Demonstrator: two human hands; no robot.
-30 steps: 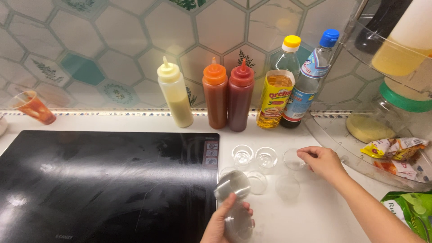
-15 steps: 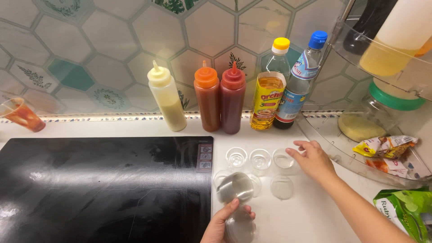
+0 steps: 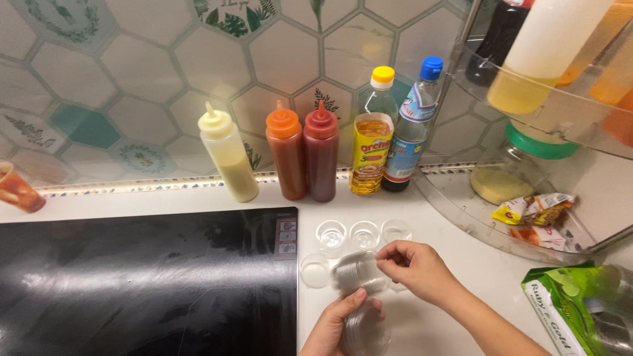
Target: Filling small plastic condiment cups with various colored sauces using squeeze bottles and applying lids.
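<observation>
Stack of small clear thin-plastic sauce cups (image 3: pixel 358 273) sits low over the white table (image 3: pixel 455 316), gripped from below by the left hand (image 3: pixel 339 323); the right hand (image 3: pixel 422 270) pinches the stack's upper rim with its fingertips; these cups look feather-light, flimsy and slippery, likely to crush, so the rim edge seems the safest hold; three loose clear cups (image 3: pixel 364 234) stand just behind; a black glass cooktop (image 3: pixel 145 283) lies left; squeeze bottles (image 3: pixel 287 155) line the tiled wall.

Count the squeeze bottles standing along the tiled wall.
3: pale yellow bottle leftmost, orange bottle in the middle, dark red bottle touching it on the right, all behind the black cooktop.
</observation>
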